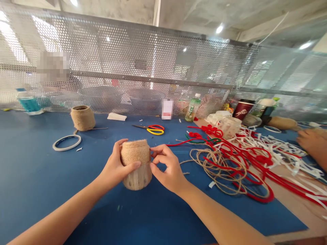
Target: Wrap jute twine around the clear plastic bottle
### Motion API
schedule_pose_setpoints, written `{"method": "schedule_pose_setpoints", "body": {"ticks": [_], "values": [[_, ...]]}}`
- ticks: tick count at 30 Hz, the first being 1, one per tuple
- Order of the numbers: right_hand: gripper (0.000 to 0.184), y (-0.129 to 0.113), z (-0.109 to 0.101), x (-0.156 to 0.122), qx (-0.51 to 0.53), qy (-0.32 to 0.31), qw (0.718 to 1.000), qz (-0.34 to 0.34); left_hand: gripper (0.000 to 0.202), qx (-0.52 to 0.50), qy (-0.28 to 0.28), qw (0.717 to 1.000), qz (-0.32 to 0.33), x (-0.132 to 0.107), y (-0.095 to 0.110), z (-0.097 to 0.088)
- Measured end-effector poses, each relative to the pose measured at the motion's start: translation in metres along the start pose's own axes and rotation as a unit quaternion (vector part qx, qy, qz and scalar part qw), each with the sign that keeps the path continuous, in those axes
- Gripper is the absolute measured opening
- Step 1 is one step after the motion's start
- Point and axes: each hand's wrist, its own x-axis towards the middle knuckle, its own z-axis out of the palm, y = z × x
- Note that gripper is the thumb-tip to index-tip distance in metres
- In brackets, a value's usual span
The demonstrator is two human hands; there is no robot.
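A jar (138,178) stands in front of me, its upper half wound with jute twine (135,151) and its lower half bare and cloudy. My left hand (114,166) is wrapped round the jar's left side, thumb across the front. At the right side, the curled fingers of my right hand (168,166) touch the edge of the winding and appear to pinch the twine, though the strand between them is mostly hidden. A loose pile of jute twine (195,154) lies to the right, one strand leading back behind my right hand.
Scissors (153,129) lie beyond the jar. A twine-wrapped jar (83,118) and a tape roll (66,143) are at left. Red cords (270,170) and white strips (288,149) tangle at right. Bottles stand near the perforated screen (143,61). Another person's hand (311,141) shows far right.
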Motion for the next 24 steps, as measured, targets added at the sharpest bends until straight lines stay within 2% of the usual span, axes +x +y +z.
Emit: {"method": "schedule_pose_setpoints", "body": {"ticks": [9, 14, 18, 24], "values": [[0.017, 0.0017, -0.0003, 0.0009, -0.023, 0.004, 1.000, -0.010, 0.067, 0.004, 0.008, 1.000, 0.009, 0.0016, -0.0040, -0.0004], [0.017, 0.0018, -0.0005, 0.0018, -0.021, 0.004, 1.000, -0.010, 0.074, -0.010, -0.015, 1.000, -0.007, 0.0015, -0.0021, -0.0021], [0.016, 0.0018, -0.0008, 0.0025, -0.018, -0.002, 1.000, -0.005, 0.078, -0.017, -0.012, 1.000, -0.013, 0.0014, -0.0015, -0.0026], [0.020, 0.0084, -0.0013, 0.0025, 0.040, -0.034, 0.996, 0.074, 0.082, -0.040, -0.004, 0.999, -0.010, 0.0014, -0.0035, -0.0014]]}}
